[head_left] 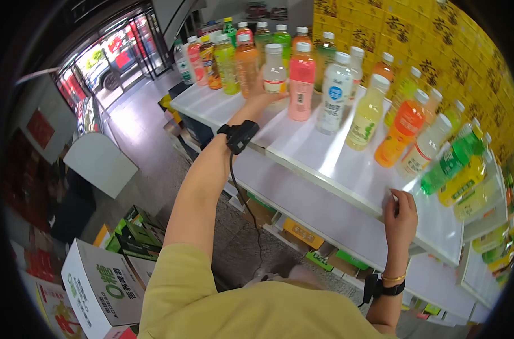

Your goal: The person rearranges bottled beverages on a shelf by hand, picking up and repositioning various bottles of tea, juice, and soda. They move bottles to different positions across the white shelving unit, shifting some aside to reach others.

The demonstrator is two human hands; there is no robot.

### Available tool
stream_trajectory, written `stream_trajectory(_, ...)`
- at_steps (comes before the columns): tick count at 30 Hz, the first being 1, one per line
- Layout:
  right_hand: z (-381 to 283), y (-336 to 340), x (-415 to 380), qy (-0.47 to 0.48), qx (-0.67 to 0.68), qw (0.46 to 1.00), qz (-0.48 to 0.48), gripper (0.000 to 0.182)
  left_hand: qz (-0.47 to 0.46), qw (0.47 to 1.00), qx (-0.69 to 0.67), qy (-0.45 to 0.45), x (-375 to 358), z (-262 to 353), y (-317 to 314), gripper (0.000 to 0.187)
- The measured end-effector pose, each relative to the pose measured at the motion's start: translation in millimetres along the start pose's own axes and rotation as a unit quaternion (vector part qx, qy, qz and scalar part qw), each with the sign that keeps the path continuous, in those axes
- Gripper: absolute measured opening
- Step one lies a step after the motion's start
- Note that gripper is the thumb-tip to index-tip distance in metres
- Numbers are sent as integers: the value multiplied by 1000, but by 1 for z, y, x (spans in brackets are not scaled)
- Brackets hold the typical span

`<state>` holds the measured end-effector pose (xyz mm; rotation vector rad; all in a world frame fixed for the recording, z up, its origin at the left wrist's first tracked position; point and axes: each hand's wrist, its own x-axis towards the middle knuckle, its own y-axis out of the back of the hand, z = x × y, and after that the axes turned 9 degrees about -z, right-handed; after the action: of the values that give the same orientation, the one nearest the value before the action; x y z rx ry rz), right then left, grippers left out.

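My left hand [261, 97] reaches across the top shelf and is wrapped around a clear drink bottle [275, 74] with a white cap, low on its body; some of the fingers are hidden behind it. A pink drink bottle [302, 85] stands just to the right of it, and an orange drink bottle [246, 66] just to the left. My right hand [401, 217] is at the front edge of the shelf [347, 189], its fingers loosely bent and nothing in them. Behind it stand an orange juice bottle [401, 133] and a green soda bottle [450, 161].
Several more bottles line the shelf in rows, before a wall of stacked yellow boxes [375, 25]. Lower shelves [302, 195] hold cartons. A white carton [101, 285] stands at lower left. A cable [243, 198] hangs from my left wrist. A glass doorway [113, 56] lies far left.
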<state>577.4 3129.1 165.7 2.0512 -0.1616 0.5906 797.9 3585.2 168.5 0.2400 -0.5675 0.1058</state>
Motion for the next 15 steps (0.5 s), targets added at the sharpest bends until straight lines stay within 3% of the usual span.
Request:
stream_trajectory(1, -1, -3, 0, 12, -1, 1000, -3, 21, -1, 1000, 15, -16, -4, 9, -2, 109)
stream_trajectory(2, 1, -5, -1, 3, -9, 1000, 9, 20, 10, 995, -91, 37, -17, 17, -3, 107)
stream_trajectory(3, 2, -6, -2, -9, -18, 1000, 21, 20, 17, 995, -92, 38, -30, 25, 0, 107)
stream_trajectory(5, 0, -8, 1, 6, -25, 999, 29, 18, 111, 991, 13, 79, -49, 40, 6, 101)
stream_trajectory(9, -15, -12, 9, -80, -26, 996, 1, 17, 103, 990, -1, 94, -69, 50, 55, 87)
stream_trajectory(12, -32, -25, 19, -51, -43, 998, -8, 18, 102, 985, -14, 141, -65, 75, 81, 86)
stream_trajectory(15, -77, -59, 29, 84, -13, 996, -19, 18, 75, 988, -3, 132, -39, 60, 98, 90)
